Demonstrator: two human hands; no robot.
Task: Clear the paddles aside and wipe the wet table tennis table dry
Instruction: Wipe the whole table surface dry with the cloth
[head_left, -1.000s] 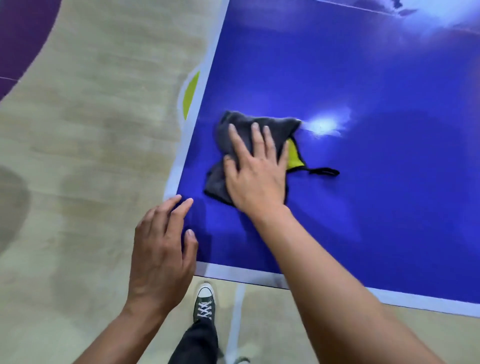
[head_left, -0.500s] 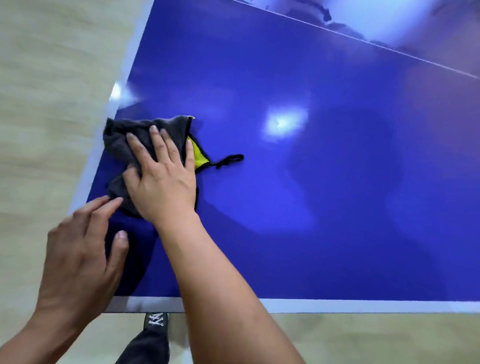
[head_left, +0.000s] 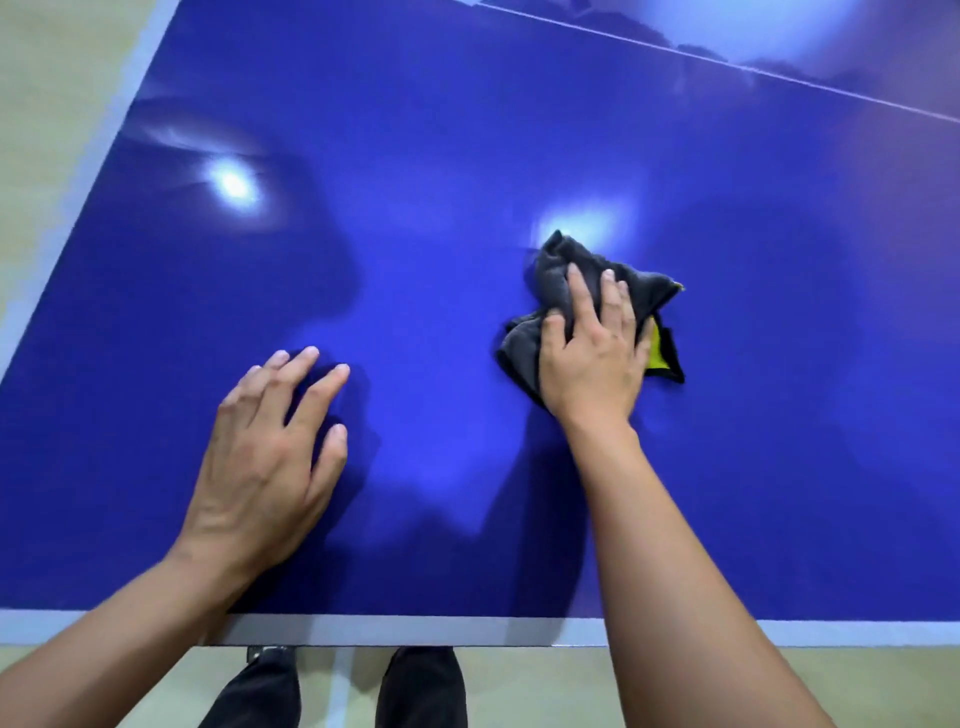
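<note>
While a person's two dark trouser legs (head_left: 418, 686) stand on the pale floor (head_left: 545, 686) at the bottom of the head view, both bare arms reach over the white-edged near end of a glossy blue table tennis table (head_left: 415, 291). Past that white border strip (head_left: 467, 630) the left hand (head_left: 265, 467) sits low over the blue surface, its fingers spread and only loosely bent, with nothing in its grasp; whether the palm touches the table cannot be told. Farther in and to the right, the right hand (head_left: 597, 358) lies flat on a crumpled dark grey microfibre cloth (head_left: 556, 270), fingers straight and close together, pressing down rather than gripping. The cloth sits under the palm and fingers and spills out on three sides: a bunched peak beyond the fingertips, a fold beside the thumb, and a black-trimmed corner on the little-finger side where a yellow patch (head_left: 655, 347) shows. Cloth and left hand are well apart. Beyond them, two bright reflections of light sit on the sheen: one (head_left: 587, 218) touching the cloth's far tip, another (head_left: 231, 184) near the table's left edge. A thin white line (head_left: 779, 78) crosses the far right corner.
</note>
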